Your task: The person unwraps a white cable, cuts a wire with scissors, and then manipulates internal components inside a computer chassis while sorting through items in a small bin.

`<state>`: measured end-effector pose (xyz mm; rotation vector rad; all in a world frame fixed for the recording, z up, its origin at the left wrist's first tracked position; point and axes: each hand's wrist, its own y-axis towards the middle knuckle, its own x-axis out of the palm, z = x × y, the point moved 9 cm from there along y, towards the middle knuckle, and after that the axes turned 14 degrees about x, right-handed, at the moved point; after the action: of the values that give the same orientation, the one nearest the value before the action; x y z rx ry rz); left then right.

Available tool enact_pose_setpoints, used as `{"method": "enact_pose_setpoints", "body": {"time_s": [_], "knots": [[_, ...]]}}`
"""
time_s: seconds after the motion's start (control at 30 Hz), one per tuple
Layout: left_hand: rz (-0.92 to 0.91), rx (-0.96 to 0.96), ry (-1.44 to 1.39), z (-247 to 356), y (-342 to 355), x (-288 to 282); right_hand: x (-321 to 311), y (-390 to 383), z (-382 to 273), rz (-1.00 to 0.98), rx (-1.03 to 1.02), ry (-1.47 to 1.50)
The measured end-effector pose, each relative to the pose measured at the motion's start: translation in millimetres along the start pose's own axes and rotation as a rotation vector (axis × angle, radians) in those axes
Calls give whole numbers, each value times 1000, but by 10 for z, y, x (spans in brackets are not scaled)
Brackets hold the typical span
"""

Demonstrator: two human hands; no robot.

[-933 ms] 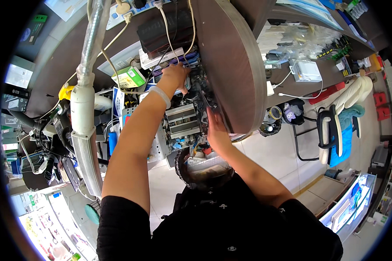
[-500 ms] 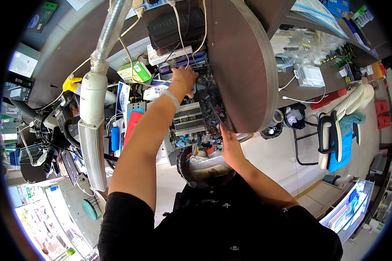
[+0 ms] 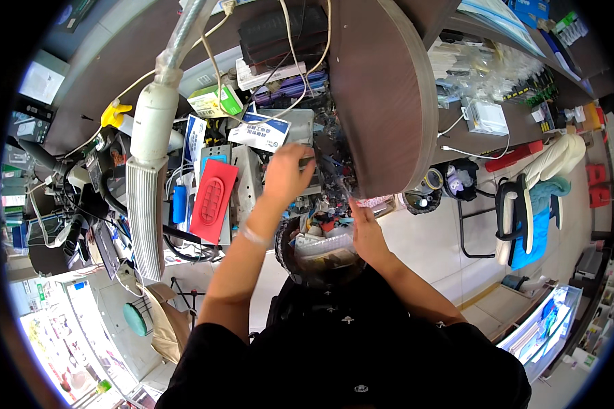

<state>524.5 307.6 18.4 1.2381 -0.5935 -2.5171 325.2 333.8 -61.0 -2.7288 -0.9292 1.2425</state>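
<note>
My left hand (image 3: 288, 172) is over the cluttered bench, its fingers curled in and thumb forward. Part of a grey metal slotted rack (image 3: 313, 181) shows beside its fingertips; whether they grip it is hidden. My right hand (image 3: 368, 233) is at the near right end of the heap of small dark scraps (image 3: 335, 153), fingers together around what looks like a thin stick-like tool (image 3: 346, 189), too small to name. Below both hands, against my body, stands a bin lined with a black bag (image 3: 284, 255), holding mixed scraps.
A red tray-like piece (image 3: 215, 201), blue-and-white cards (image 3: 260, 133) and a green-and-white box (image 3: 215, 101) lie at left. A ribbed extractor arm (image 3: 147, 218) hangs there. A rounded brown panel (image 3: 389, 102) rises at right. Cables (image 3: 284, 34) dangle over the back.
My left hand has drawn back toward me from the purple items at the rear, uncovering the cards and the red piece. My right hand has shifted slightly nearer and right.
</note>
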Motion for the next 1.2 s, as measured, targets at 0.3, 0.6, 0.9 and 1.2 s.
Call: {"method": "enact_pose_setpoints", "body": {"time_s": [0.3,0.6,0.9,1.2], "knots": [[192,-237,-101,315,-1170,182,-65,9,13,65,99,-186],[159,-381,-257,73,-1539,430,-40,-119,208,71,120,-228],[122,-382,-283,-71,-1487,516,49,-713,279,-44,69,-155],[92,-438,-342,-67,-1493,456,-191,-399,46,76,-94,-80]]}}
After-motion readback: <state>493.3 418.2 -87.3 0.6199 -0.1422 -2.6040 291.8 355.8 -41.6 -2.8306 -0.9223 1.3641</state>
